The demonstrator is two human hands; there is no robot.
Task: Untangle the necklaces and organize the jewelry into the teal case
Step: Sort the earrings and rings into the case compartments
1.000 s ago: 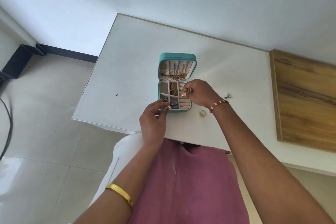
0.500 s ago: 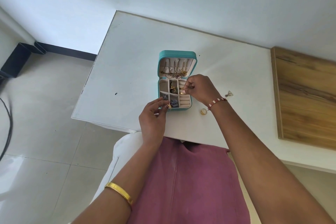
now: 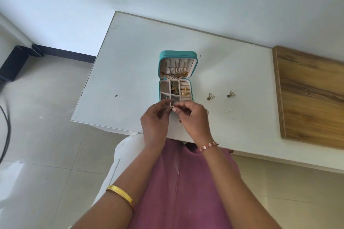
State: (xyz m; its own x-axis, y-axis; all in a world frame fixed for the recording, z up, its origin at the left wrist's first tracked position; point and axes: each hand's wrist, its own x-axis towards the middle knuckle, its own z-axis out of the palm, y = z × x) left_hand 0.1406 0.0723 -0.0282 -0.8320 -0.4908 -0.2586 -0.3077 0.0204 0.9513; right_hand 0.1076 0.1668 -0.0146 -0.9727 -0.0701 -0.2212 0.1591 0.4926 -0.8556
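The teal case (image 3: 159, 72) lies open on the white table (image 3: 130, 65). Several chains (image 3: 176, 70) hang in its lid. Gold rings (image 3: 185, 91) sit in the right slots of its tray, and darker pieces (image 3: 174, 88) fill the middle compartments. My left hand (image 3: 155, 121) and my right hand (image 3: 191, 117) meet at the case's near edge, and their fingertips pinch a small gold piece (image 3: 172, 107) between them. Both hands cover the tray's front row. Two triangular earrings (image 3: 210, 96) (image 3: 231, 94) lie on the table to the right of the case.
A wooden board (image 3: 312, 98) lies on the table's right end. The table's left edge drops to a tiled floor (image 3: 46, 117), where a black cable (image 3: 6, 132) runs. A wall stands behind the table.
My right hand has left the ring slots and come back to the case's near edge, joining my left hand on the small gold piece. A second earring is now uncovered on the table.
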